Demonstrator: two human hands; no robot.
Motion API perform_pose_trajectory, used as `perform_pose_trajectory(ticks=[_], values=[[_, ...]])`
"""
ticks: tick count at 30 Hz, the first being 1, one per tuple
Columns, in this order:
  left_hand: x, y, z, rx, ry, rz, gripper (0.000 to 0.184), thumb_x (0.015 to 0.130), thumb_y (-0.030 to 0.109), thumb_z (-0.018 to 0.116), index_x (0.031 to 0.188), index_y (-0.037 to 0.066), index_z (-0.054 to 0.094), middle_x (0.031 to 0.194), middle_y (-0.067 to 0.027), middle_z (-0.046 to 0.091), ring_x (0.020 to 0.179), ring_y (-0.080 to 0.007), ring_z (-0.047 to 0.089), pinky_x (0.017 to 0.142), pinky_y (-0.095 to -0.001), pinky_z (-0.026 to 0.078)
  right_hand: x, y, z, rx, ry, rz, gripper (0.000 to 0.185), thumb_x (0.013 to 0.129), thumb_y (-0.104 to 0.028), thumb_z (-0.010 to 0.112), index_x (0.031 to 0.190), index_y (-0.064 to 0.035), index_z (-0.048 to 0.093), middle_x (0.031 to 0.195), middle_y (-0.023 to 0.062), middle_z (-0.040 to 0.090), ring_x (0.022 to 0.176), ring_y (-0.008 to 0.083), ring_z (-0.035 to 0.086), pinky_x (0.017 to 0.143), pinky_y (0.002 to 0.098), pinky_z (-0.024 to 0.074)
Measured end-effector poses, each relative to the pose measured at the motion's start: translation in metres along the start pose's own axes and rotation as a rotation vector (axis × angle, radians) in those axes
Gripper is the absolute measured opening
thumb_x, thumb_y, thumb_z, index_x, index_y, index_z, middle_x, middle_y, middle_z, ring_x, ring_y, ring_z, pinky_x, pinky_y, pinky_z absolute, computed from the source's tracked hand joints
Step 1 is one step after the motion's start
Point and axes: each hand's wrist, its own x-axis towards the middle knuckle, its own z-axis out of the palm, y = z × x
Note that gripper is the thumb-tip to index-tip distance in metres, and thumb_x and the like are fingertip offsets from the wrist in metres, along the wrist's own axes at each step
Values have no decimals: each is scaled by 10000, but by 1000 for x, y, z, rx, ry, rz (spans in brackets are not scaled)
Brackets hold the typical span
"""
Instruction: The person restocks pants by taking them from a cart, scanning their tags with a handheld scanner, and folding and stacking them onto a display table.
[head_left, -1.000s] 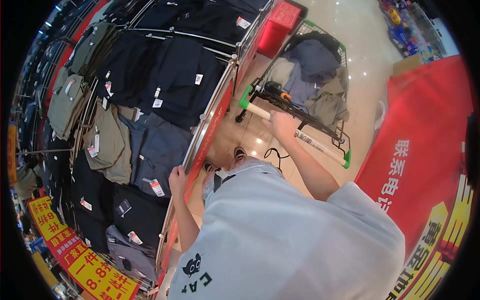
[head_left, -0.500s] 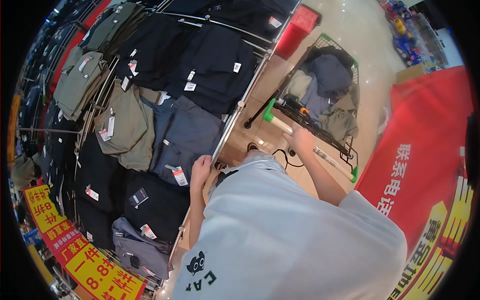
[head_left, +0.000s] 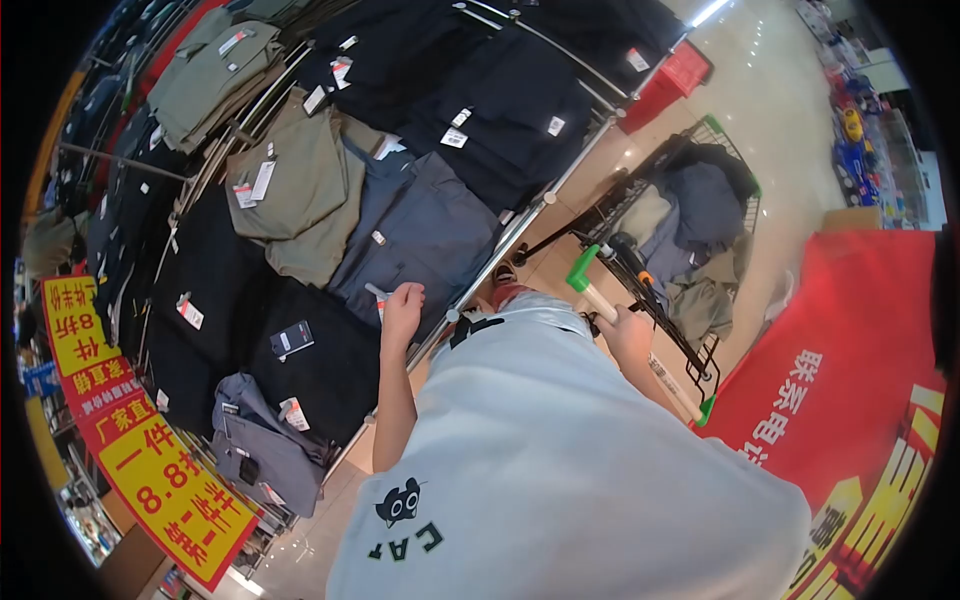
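Left hand: bare left hand point(head_left: 403, 302), fingers curled in loosely, poised at the near edge of the display, over a folded dark blue-grey cloth garment point(head_left: 440, 222); whether it touches or grips anything, cannot tell.
Right hand: bare right hand point(head_left: 628, 336), closed around a cream-coloured straight cart handle point(head_left: 599, 299) with green end caps.
Cart: black wire shopping cart point(head_left: 712, 124) with green corner pieces, ahead and to the right of the person, beyond the handle.
Cart contents: a heaped dark slate-blue cloth garment point(head_left: 705, 205); a crumpled olive cloth garment point(head_left: 702, 308) at the handle end; a black-and-orange object point(head_left: 630, 256) near the handle, kind unclear.
Display: long metal rack rail point(head_left: 549, 199) running along the side nearest the cart, stacked garments behind it.
Stock, olive: folded olive-khaki cloth garment point(head_left: 305, 185), white tags attached, just beside the blue-grey one.
Stock, black: folded black cloth garments point(head_left: 490, 95), white tags on top.
Stock, grey: crumpled grey-purple cloth garment point(head_left: 262, 440) at the display's near end.
Signage: red-and-yellow printed sign point(head_left: 150, 455), lower left; red cloth banner point(head_left: 860, 300) with white characters, right.
Clothing: pale shirt point(head_left: 570, 470) with black cat print, worn by the person.
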Motion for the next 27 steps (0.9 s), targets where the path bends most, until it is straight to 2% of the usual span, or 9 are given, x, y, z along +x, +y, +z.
perform_pose_trajectory(ticks=[7, 10, 12, 14, 15, 16, 19, 22, 27], values=[[23, -7, 13, 182, 47, 103, 289, 979, 224, 528, 998, -31, 664, 808, -60, 658, 750, -121, 607, 690, -264, 481, -11, -5, -26, 214, -186, 57, 382, 816, -410, 661, 831, -28, 655, 738, 196, 665, 718, 366, 666, 674, 456, 512], [21, 22, 31, 253, 4, 100, 315, 978, 253, 529, 1005, -29, 667, 817, -79, 671, 760, -142, 625, 707, -282, 492, 2, 11, -53, 160, -466, -181, 406, 885, -392, 634, 927, 10, 673, 862, 203, 689, 796, 313, 683, 726, 385, 515], [16, 41, 48, 292, -117, 23, 337, 982, 280, 521, 1002, -26, 660, 826, -103, 683, 772, -158, 645, 720, -303, 504, 27, 45, -64, 568, -234, -284, 281, 920, -272, 629, 883, 2, 676, 753, 86, 674, 703, 170, 629, 676, 320, 494], [9, 54, 65, 364, -150, 70, 341, 983, 289, 517, 995, -22, 653, 820, -134, 679, 768, -202, 654, 719, -326, 507, 77, 86, -82, 761, 36, -13, 274, 950, -240, 626, 1077, -1, 670, 862, 127, 695, 809, 171, 647, 719, 322, 504], [4, 57, 74, 441, -186, 117, 344, 984, 299, 512, 988, -18, 646, 813, -164, 674, 764, -246, 662, 719, -350, 509, 113, 115, -89, 743, 163, -60, 344, 956, -291, 626, 1137, 1, 640, 811, 119, 676, 808, 194, 655, 727, 325, 503], [4, 46, 86, 360, -213, 43, 351, 974, 329, 520, 992, -6, 622, 820, -228, 647, 770, -355, 650, 724, -409, 501, 146, 142, -95, 618, 247, -11, 448, 928, -344, 657, 1210, -4, 589, 895, 147, 670, 869, 237, 658, 773, 349, 506], [-5, 50, 104, 579, -134, 132, 359, 960, 354, 535, 997, 4, 609, 818, -248, 627, 772, -424, 625, 731, -446, 490, 234, 219, -63, 176, 507, 142, 872, 800, -527, 750, 1413, -26, 387, 1252, 270, 549, 1144, 403, 572, 945, 445, 476], [-7, 67, 106, 549, -178, 55, 363, 951, 359, 553, 982, -1, 587, 824, -235, 623, 791, -400, 625, 730, -434, 482, 293, 251, -29, 428, 498, 277, 1076, 704, -599, 792, 1465, -29, 289, 1412, 324, 374, 1283, 493, 427, 1023, 503, 426], [-2, 58, 107, 589, -248, 12, 363, 964, 351, 545, 951, -11, 570, 778, -192, 589, 728, -301, 589, 700, -392, 462, 296, 215, -28, 393, 385, 562, 1180, 661, -575, 831, 1487, -17, 199, 1398, 326, 378, 1292, 476, 425, 1025, 502, 434]])
